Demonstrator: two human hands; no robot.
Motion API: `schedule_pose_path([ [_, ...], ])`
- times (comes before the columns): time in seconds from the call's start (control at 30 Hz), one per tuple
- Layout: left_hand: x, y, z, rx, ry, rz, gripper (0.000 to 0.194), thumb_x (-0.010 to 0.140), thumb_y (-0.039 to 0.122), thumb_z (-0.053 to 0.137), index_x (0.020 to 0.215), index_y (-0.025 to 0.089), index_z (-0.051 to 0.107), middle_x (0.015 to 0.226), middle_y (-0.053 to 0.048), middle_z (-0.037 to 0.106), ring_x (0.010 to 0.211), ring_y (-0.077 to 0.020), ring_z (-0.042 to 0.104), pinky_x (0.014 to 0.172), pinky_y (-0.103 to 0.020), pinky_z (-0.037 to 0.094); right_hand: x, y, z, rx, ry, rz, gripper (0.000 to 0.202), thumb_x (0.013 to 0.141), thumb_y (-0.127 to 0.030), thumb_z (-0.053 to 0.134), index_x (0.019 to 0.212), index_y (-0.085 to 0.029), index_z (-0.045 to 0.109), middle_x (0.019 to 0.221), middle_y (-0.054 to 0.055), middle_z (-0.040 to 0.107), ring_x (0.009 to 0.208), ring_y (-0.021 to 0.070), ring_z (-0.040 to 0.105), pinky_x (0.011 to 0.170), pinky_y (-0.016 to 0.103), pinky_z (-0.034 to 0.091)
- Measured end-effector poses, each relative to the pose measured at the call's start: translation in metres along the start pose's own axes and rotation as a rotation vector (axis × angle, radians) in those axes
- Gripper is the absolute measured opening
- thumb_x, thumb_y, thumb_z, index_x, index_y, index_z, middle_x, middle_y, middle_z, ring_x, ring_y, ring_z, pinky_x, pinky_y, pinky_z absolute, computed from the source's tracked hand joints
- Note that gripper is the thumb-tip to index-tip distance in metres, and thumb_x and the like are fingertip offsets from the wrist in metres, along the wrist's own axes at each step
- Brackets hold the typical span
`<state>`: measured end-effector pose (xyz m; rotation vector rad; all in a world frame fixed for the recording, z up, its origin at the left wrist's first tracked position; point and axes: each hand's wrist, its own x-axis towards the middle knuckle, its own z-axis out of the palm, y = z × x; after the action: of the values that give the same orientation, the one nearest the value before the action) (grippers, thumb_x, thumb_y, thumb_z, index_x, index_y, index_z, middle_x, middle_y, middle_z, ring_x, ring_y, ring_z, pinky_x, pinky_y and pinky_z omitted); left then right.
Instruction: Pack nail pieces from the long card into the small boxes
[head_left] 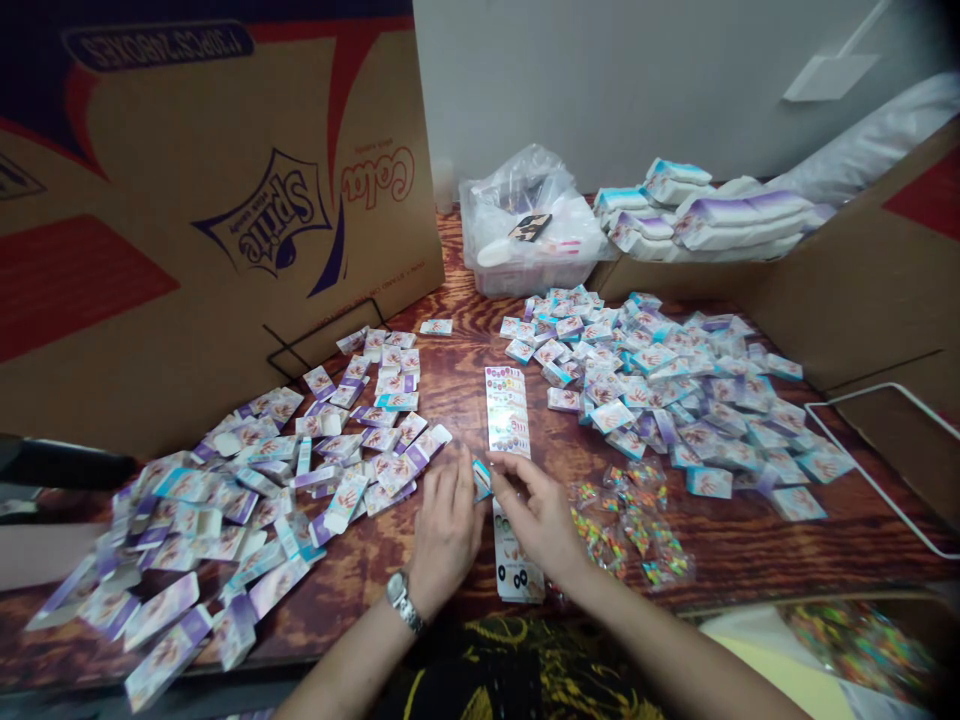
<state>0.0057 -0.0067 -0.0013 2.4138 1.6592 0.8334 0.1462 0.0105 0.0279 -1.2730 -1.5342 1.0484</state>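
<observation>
Between my two hands is a small blue-and-white box (482, 482), mostly covered by my fingers. My left hand (448, 520), with a silver watch on the wrist, has its fingers pressed together around the box's left side. Thumb and fingers of my right hand (541, 515) pinch the right side. Beneath the hands lie printed sheets: one stack (508, 410) with coloured pictures beyond them, another (519, 575) close to my body. Small purple-and-white and blue-and-white boxes (375, 470) lie scattered left of my left hand. Clear packets of colourful candy (637, 530) are right of my right hand.
Many small boxes (660, 370) are heaped at the right. A plastic-lined tub (525, 250) stands at the back, beside wrapped packs (727, 215). A large carton (225, 220) walls the left; another carton (862, 250) stands right. More candy (862, 640) lies lower right. Another person's forearm (45, 555) shows far left.
</observation>
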Motion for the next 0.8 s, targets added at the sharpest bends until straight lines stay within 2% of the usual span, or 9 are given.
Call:
schedule_pose_path([
  [0.17,0.000,-0.001,0.000,-0.005,-0.013,-0.003,0.065,0.088,0.017,0.043,0.143,0.012,0.009,0.121,-0.019,0.049,0.110,-0.0284,0.047,0.089,-0.045,0.044,0.000,0.003,-0.003,-0.040,-0.057,-0.078,0.021,0.089,-0.023,0.049,0.103,-0.022,0.065,0.097,0.005,0.065,0.093,0.0182,0.060,0.083,0.032,0.047],
  [0.37,-0.001,0.000,0.001,-0.023,0.004,-0.012,0.063,0.089,0.018,0.043,0.143,0.014,0.010,0.120,-0.018,0.049,0.110,-0.0289,0.047,0.088,-0.046,0.045,-0.001,0.001,-0.001,-0.060,0.002,-0.086,0.020,0.088,-0.021,0.049,0.101,-0.023,0.065,0.094,0.005,0.064,0.090,0.0182,0.060,0.081,0.032,0.048],
  [0.53,-0.002,0.001,0.002,0.011,0.030,-0.006,0.063,0.087,0.013,0.040,0.143,0.014,0.011,0.121,-0.019,0.048,0.110,-0.0291,0.046,0.088,-0.046,0.045,-0.001,-0.001,0.003,-0.083,0.023,-0.065,0.020,0.086,-0.020,0.050,0.098,-0.023,0.066,0.092,0.005,0.064,0.087,0.0181,0.060,0.079,0.031,0.049],
  [0.67,0.002,0.002,0.001,0.000,0.046,-0.023,0.061,0.088,0.012,0.038,0.143,0.014,0.012,0.120,-0.018,0.049,0.110,-0.0291,0.046,0.087,-0.045,0.046,-0.009,-0.002,0.008,-0.119,0.019,-0.109,0.029,0.089,-0.017,0.044,0.110,-0.024,0.061,0.102,0.007,0.064,0.095,0.0197,0.059,0.083,0.035,0.048],
  [0.8,0.007,0.002,-0.002,-0.049,0.024,-0.062,0.063,0.089,0.014,0.037,0.144,0.012,0.006,0.116,-0.019,0.050,0.107,-0.0277,0.047,0.087,-0.046,0.044,-0.017,0.001,0.009,-0.182,-0.020,-0.279,0.038,0.088,-0.014,0.042,0.124,-0.024,0.052,0.112,0.008,0.061,0.106,0.0215,0.053,0.091,0.040,0.045],
])
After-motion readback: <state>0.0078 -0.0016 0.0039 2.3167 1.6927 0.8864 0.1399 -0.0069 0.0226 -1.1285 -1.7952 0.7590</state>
